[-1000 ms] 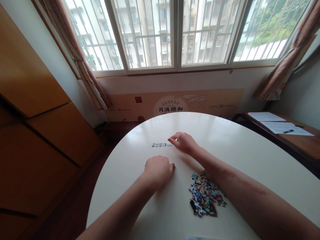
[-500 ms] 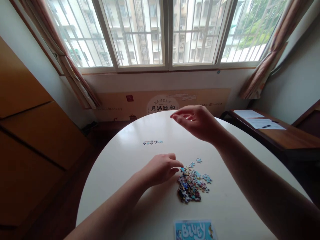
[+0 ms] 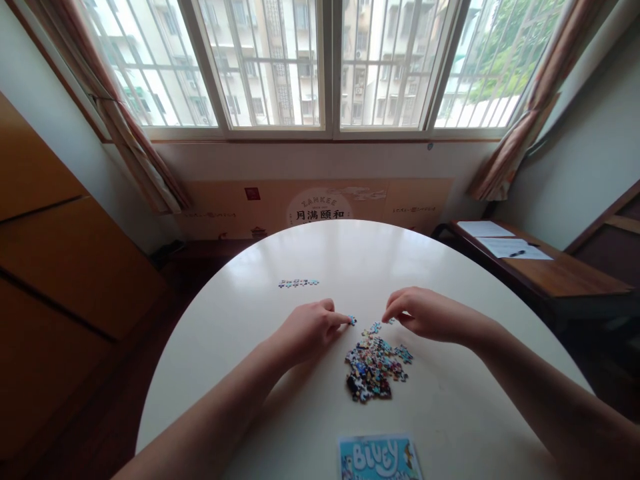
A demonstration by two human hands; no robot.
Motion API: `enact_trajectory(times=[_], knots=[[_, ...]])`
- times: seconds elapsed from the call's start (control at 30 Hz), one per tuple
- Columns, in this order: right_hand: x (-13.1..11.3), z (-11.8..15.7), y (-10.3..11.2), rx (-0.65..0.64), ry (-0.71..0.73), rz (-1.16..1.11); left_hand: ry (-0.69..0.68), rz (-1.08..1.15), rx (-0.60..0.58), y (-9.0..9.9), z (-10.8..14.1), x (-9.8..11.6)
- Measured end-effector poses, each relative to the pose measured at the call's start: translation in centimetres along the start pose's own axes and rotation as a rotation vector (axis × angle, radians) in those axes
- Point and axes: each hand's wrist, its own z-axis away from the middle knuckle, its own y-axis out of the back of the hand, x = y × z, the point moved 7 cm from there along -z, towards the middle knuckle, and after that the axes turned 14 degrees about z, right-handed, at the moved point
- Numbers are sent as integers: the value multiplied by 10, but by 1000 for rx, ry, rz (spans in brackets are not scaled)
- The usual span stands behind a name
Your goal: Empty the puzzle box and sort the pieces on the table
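Note:
A heap of small puzzle pieces lies on the round white table. Left of its top edge, my left hand touches a single blue piece with its outstretched index finger, the other fingers curled. My right hand is just above and right of the heap, thumb and fingertips pinched together at a light blue piece, which they partly cover. Two small joined-looking pieces lie between the hands. Farther back on the left is a short row of pieces.
A blue "Bluey" card or box lies near the table's front edge. At the right, a wooden side table bears papers and a pen. A wooden cabinet stands at the left, and a barred window is behind.
My right hand has come down from the table's far side to the pieces above the heap. My left index finger now touches a blue piece apart from the heap. The view has shifted slightly.

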Motion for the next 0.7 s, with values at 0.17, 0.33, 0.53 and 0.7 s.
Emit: enact_trajectory(times=[0.17,0.33,0.53,0.7], knots=[[-1,5,1,-54,11,39,3,-37,7,-7,-6,3],[14,9,11,-8,-57,62,52,14,121,-1,-5,-2],[26,17,2,-212,-123,50,-4,39,121,-4,-5,0],[24,15,4,-203,-101,40,-48,12,100,-7,-8,2]])
